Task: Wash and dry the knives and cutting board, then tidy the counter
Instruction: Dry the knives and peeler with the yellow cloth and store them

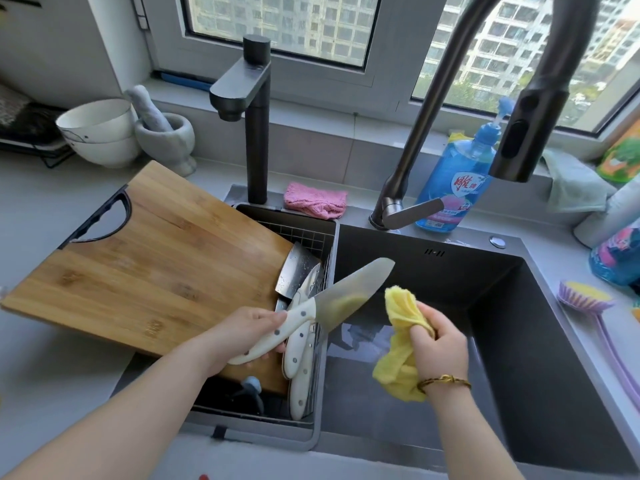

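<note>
a white-handled knife (349,289) is gripped by the left hand (256,329) at the lower middle of the frame. the fingers are curled round the handle, and the broad blade is held out toward the upper right over the dark sink (540,341). a yellow cloth (398,368) is bunched in the right hand (441,344), just right of the blade and apart from it, with the fingers wrapped round its folds (a yellowish reflection is seen on the steel). a thin bracelet (445,381) is worn at that wrist.

left of centre, the wooden cutting board (156,258) is laid aslant. its dark handle cut-out is turned to the upper left, and its lower right part is propped over the wire drain basket (311,233) set in the left of the sink. in that basket, against the board's right edge, a cleaver (296,271) and the other knives (299,362) are piled, white handles toward the bottom of the frame.

a pink cloth (315,199) is left on the ledge behind the basket, between a squat dark tap (256,116) and the tall pull-down faucet (519,133). a blue soap bottle (450,181) is stood behind that faucet. stacked white bowls (100,133) and a stone mortar (166,136) are kept at the upper left, and a lilac brush (585,299) is laid at the right edge.
</note>
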